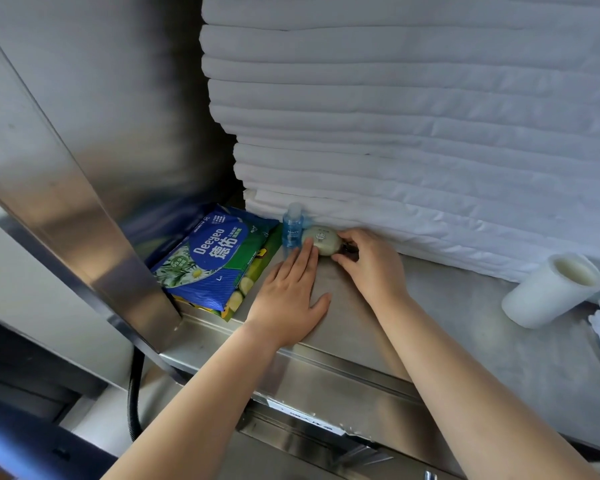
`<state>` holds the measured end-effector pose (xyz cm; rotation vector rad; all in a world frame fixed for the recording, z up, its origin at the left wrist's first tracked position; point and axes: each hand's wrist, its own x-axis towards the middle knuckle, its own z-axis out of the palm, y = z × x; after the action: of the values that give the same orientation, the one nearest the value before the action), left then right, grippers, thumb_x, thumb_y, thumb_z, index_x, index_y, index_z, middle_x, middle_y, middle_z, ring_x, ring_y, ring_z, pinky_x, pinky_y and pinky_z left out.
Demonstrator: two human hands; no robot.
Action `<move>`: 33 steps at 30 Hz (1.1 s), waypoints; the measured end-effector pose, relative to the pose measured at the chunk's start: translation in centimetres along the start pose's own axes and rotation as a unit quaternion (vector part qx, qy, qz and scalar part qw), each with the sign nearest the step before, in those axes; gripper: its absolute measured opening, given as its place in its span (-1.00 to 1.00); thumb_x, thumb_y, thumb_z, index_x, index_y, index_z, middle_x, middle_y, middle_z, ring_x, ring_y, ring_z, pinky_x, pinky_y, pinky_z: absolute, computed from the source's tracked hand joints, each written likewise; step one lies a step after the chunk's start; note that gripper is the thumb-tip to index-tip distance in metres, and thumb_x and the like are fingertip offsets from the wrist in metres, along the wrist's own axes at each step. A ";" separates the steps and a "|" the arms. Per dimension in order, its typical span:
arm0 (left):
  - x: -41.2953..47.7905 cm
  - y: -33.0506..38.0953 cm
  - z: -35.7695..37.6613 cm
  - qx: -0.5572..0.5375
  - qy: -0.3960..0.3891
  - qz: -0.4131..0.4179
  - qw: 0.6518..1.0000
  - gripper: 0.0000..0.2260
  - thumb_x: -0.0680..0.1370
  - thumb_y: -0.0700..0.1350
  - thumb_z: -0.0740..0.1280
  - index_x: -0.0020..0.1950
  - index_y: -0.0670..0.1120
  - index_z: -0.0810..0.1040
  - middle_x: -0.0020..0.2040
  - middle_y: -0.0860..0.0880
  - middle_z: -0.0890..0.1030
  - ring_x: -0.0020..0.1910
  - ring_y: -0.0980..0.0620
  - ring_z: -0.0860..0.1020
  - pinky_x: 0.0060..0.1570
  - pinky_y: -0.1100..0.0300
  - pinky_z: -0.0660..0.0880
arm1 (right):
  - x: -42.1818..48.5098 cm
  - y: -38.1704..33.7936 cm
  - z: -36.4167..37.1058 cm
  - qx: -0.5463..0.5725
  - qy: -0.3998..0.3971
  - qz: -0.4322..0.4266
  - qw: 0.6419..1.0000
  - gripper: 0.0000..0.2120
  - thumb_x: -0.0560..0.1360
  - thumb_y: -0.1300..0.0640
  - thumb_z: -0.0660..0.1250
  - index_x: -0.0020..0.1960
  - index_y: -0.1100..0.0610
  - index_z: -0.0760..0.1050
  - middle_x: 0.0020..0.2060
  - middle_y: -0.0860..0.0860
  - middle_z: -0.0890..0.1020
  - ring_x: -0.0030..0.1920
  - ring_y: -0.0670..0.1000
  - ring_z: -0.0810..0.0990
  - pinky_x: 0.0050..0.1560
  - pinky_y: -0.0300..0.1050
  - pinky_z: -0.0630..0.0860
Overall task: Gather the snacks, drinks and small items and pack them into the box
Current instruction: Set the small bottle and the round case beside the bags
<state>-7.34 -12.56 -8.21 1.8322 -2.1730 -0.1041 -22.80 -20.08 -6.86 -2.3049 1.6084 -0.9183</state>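
Pouch (321,240) lay just right of bottle (292,226), long axis sideways; left hand (288,294) flat, fingers straight, touched its bottle-side end; right hand (371,265) pinched far end.

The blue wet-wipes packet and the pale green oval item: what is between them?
A small blue transparent plastic bottle stands upright between the blue wet-wipes packet and the pale green oval item, seen in the head view.

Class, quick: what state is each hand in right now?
Left hand: open, flat on the counter, fingertips touching the pale green item.
Right hand: fingers curled round that item's end.
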 end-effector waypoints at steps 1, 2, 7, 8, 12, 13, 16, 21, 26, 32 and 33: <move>0.0 0.0 0.0 0.000 0.001 0.000 1.000 -0.33 0.57 0.20 0.03 0.54 -0.04 -0.21 0.53 0.03 -0.25 0.51 0.09 -0.12 0.32 0.28 -0.27 | 0.0 0.0 0.0 0.002 -0.001 0.001 1.000 -0.65 0.39 0.03 0.47 0.14 0.05 0.55 0.03 -0.05 0.63 0.04 0.00 0.58 -0.05 -0.09 0.51; 0.0 -0.1 0.0 -0.002 0.003 0.001 1.000 -0.33 0.57 0.20 0.03 0.54 -0.04 -0.21 0.53 0.03 -0.26 0.51 0.09 -0.11 0.32 0.28 -0.26 | 0.0 0.0 0.0 0.003 -0.004 0.000 1.000 -0.65 0.39 0.03 0.47 0.15 0.05 0.54 0.04 -0.05 0.63 0.05 0.00 0.58 -0.04 -0.09 0.51; -0.3 -0.2 -0.1 -0.029 0.021 0.010 0.999 -0.33 0.58 0.16 0.10 0.54 -0.02 -0.19 0.51 0.05 -0.30 0.49 0.12 -0.21 0.39 0.21 -0.21 | -1.5 -0.3 -1.3 -0.001 0.009 -0.005 1.000 -0.60 0.38 0.07 0.46 0.20 0.06 0.51 0.12 -0.03 0.56 0.17 0.02 0.48 0.04 -0.16 0.43; -0.5 -0.2 -0.3 -0.033 0.037 0.010 0.999 -0.32 0.57 0.13 0.15 0.54 -0.02 -0.17 0.50 0.06 -0.31 0.48 0.13 -0.25 0.40 0.20 -0.19 | -2.2 -0.2 -1.9 0.000 0.031 -0.002 1.000 -0.62 0.39 0.08 0.45 0.18 0.06 0.52 0.10 -0.03 0.57 0.16 0.02 0.48 0.02 -0.17 0.42; 0.3 -0.5 -1.0 -0.094 0.083 -0.030 0.992 -0.28 0.55 0.00 0.27 0.54 -0.07 -0.11 0.51 0.05 -0.30 0.51 0.03 -0.15 0.38 0.27 -0.14 | -6.6 1.1 -5.0 0.030 0.132 0.041 0.990 -0.74 0.39 0.11 0.47 0.05 0.08 0.53 -0.03 -0.07 0.58 0.02 0.03 0.54 -0.04 -0.16 0.44; 0.8 -0.5 -1.1 -0.116 0.088 -0.047 0.988 -0.28 0.55 -0.01 0.27 0.54 -0.06 -0.12 0.52 0.03 -0.27 0.51 0.01 -0.11 0.36 0.27 -0.11 | -7.8 1.6 -5.7 0.036 0.162 0.053 0.985 -0.75 0.38 0.13 0.47 0.02 0.09 0.52 -0.07 -0.06 0.58 -0.03 0.02 0.54 -0.06 -0.19 0.44; 2.0 -0.5 -1.1 -0.161 0.082 -0.076 0.981 -0.27 0.56 0.00 0.26 0.54 -0.04 -0.16 0.54 0.03 -0.24 0.51 -0.03 -0.03 0.36 0.22 0.03 | -10.9 3.0 -8.0 0.054 0.255 0.091 0.961 -0.77 0.38 0.17 0.47 -0.04 0.11 0.46 -0.16 -0.05 0.51 -0.16 -0.03 0.49 -0.10 -0.28 0.41; 2.9 0.1 -0.7 -0.177 0.077 -0.087 0.977 -0.26 0.57 -0.03 0.26 0.54 -0.13 -0.18 0.54 -0.04 -0.23 0.51 -0.08 0.01 0.34 0.24 0.03 | -13.5 4.9 -10.1 0.065 0.370 0.172 0.911 -0.70 0.37 0.24 0.47 -0.02 0.18 0.38 -0.12 -0.01 0.43 -0.16 0.01 0.43 -0.11 -0.30 0.32; 2.9 0.6 -0.5 -0.164 0.094 -0.087 0.978 -0.26 0.57 -0.03 0.26 0.53 -0.15 -0.19 0.54 -0.09 -0.19 0.51 -0.09 -0.03 0.31 0.30 -0.07 | -13.7 6.2 -11.3 0.055 0.430 0.204 0.878 -0.55 0.33 0.27 0.49 0.10 0.26 0.33 0.05 0.00 0.35 0.09 0.07 0.41 0.10 -0.23 0.33; 2.2 0.7 -0.6 -0.184 0.094 -0.081 0.975 -0.26 0.57 -0.02 0.25 0.54 -0.05 -0.20 0.54 -0.01 -0.23 0.51 -0.03 -0.05 0.29 0.25 0.04 | -12.2 8.1 -11.2 0.100 0.327 0.290 0.894 -0.34 0.35 0.16 0.47 0.32 0.14 0.18 0.18 -0.14 0.27 0.19 -0.12 0.28 0.14 -0.14 0.33; 2.1 0.8 -0.7 -0.186 0.093 -0.081 0.975 -0.27 0.57 -0.02 0.25 0.54 -0.05 -0.20 0.54 -0.01 -0.23 0.51 -0.04 -0.04 0.30 0.22 0.07 | -11.9 8.3 -11.2 0.113 0.325 0.291 0.893 -0.35 0.35 0.17 0.47 0.31 0.14 0.19 0.16 -0.15 0.28 0.15 -0.16 0.29 0.10 -0.15 0.35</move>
<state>-8.23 -14.38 -7.02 1.7208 -1.7374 -0.3358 -38.43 -10.52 -6.49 -1.2676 2.1022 -1.6798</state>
